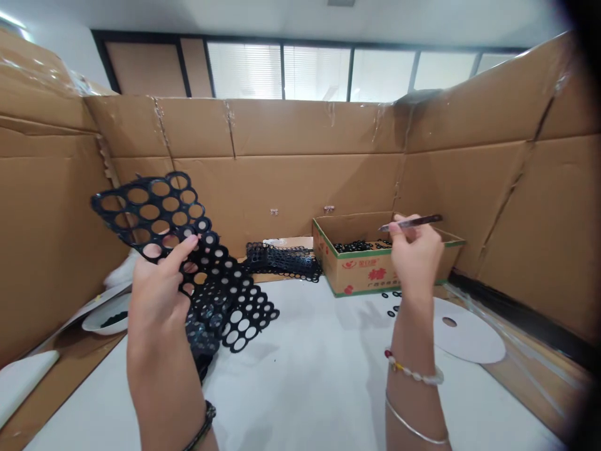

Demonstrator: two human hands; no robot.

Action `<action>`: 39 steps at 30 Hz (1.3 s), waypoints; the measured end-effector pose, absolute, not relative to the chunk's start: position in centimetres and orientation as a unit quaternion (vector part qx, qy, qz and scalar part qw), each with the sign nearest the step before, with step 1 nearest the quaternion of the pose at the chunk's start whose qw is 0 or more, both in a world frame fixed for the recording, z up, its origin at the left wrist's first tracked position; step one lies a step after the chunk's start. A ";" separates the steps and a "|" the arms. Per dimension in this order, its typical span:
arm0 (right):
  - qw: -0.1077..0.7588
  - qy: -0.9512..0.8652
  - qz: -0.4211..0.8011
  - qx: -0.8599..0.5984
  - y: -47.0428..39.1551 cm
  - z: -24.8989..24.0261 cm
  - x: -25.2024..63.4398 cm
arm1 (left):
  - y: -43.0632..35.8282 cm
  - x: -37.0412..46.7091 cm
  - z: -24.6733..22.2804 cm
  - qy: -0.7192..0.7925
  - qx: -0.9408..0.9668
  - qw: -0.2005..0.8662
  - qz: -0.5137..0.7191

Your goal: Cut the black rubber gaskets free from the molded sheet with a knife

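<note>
A black perforated sheet with rows of round holes is raised at the left, its lower part trailing down to the white table. My left hand grips it, thumb on its front face; smaller rings fill some of its holes. My right hand is closed around a slim dark tool with a pointed metal tip, held over an open cardboard box. Small black rings lie inside the box. Several more rings are on the table beside my right forearm.
More black perforated strips lie at the back, left of the box. A white disc with a hole lies at the right. At the left is a white bowl with black pieces. Tall cardboard walls surround the table.
</note>
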State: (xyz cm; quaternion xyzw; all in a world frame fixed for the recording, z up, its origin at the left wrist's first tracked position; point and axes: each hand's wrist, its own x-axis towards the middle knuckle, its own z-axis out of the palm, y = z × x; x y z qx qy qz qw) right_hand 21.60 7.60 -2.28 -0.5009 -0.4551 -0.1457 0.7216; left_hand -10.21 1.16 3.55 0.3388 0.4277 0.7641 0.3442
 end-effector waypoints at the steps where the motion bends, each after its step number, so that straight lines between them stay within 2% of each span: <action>1: 0.724 -0.436 -0.145 -0.515 7.9 -2.1 20.6 | 0.9 -10.1 3.7 0.428 0.333 0.354 0.762; 4: 0.743 -0.459 -0.123 -0.472 7.0 -1.1 17.1 | 0.8 -9.7 3.9 0.412 0.329 0.361 0.769; 7: 0.767 -0.572 -0.044 -0.288 4.5 0.0 12.9 | 1.3 -9.0 3.7 0.393 0.331 0.346 0.785; 11: 0.717 -0.684 -0.067 -0.112 2.1 0.2 8.3 | 1.7 -7.5 3.0 0.391 0.388 0.371 0.748; 14: 0.691 -0.696 -0.158 -0.114 2.0 -0.3 7.0 | 1.7 -6.6 2.5 0.369 0.437 0.399 0.716; 17: 0.707 -0.660 -0.213 -0.137 2.6 -0.7 7.1 | 1.6 -6.2 2.2 0.355 0.458 0.407 0.706; 31: 0.691 -0.643 -0.289 -0.157 3.7 -0.7 7.3 | 0.7 -6.0 2.2 0.350 0.463 0.405 0.706; 39: 0.703 -0.634 -0.290 -0.139 4.6 -1.1 8.0 | 0.3 -6.6 1.9 0.285 0.560 0.409 0.662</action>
